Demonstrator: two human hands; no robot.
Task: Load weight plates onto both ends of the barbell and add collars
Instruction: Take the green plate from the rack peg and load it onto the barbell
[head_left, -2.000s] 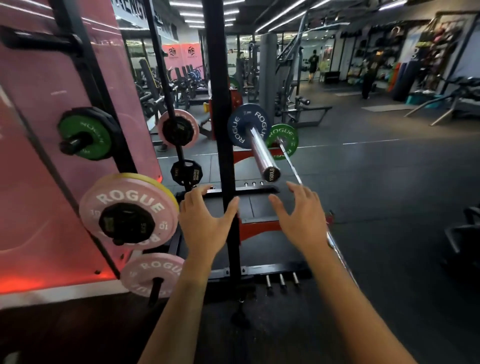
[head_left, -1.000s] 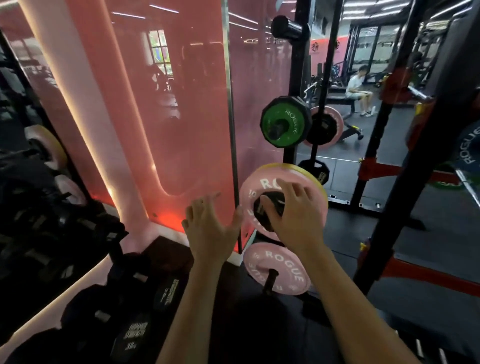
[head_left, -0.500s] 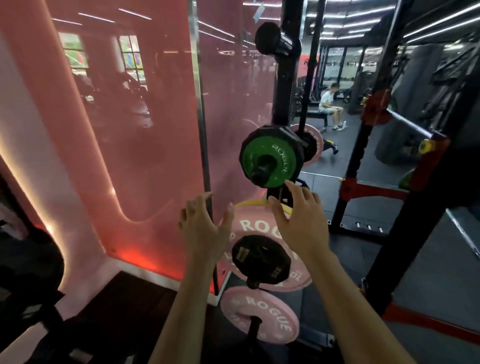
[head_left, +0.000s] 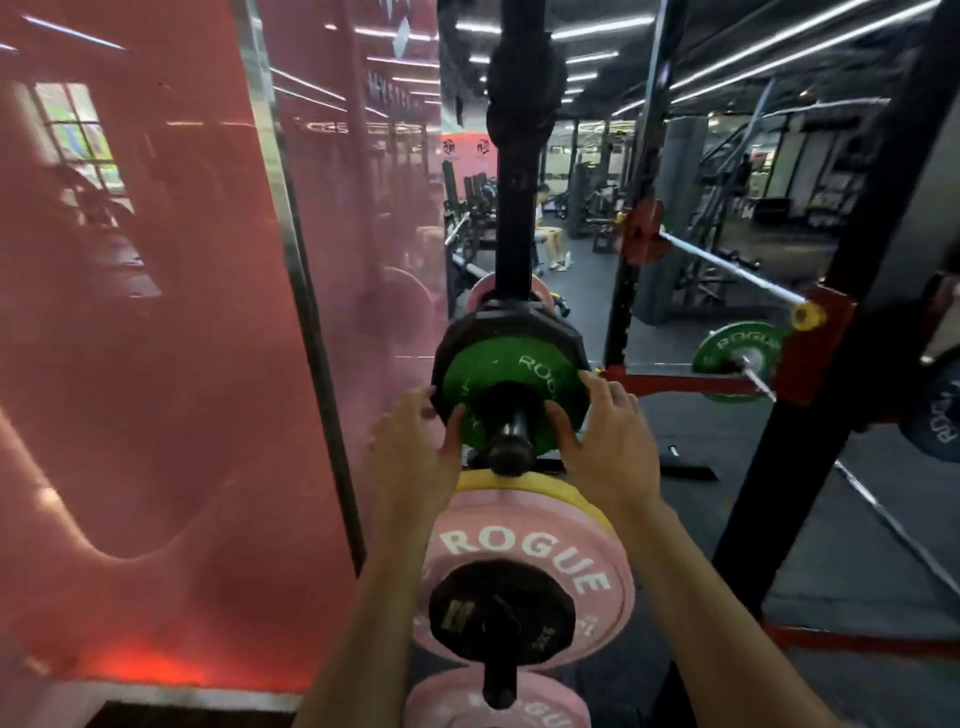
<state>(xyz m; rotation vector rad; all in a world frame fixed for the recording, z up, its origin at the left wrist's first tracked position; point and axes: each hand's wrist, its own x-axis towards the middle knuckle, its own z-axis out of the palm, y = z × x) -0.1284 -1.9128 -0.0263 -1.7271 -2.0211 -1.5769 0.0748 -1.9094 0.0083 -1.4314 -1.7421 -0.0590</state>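
— Plate first: where is the green plate (head_left: 511, 387) you're after?

— On a storage peg (head_left: 511, 441) of the rack upright (head_left: 514, 218), outermost in its stack, with a wider black plate (head_left: 470, 325) right behind it. My hands sit either side of it.

— Do you have it yet?

— Partly. My left hand (head_left: 413, 457) has its thumb on the green face and its fingers reaching round the left rim; they're blurred, so I can't say how firmly they're set. My right hand (head_left: 605, 439) has its thumb on the face and its fingers curled over the right edge. So each grip is closing on the plate, not hanging apart.

— How will it handle?

— My guess is rigid and dense, heavy for its small size, with a smooth coated face that could slide under flat thumbs. I'd hold it by the rim at opposite sides, fingers hooked behind if the black plate leaves room, and draw it straight along the peg so the bore doesn't bind.

— What's around it?

— Directly below, a pink plate (head_left: 524, 551) with a small black plate (head_left: 501, 616) on its face, a yellow edge (head_left: 524, 480) showing behind the pink one, and another pink plate (head_left: 540, 706) lower down. If the green one slips off the peg end, it lands on those or my feet.

— And where's it going?

— Probably the barbell (head_left: 724, 262) to my right, resting in a red hook (head_left: 823, 332). A green plate on the bar's far end (head_left: 737, 358) is already loaded, so I reckon this one goes on the near end.
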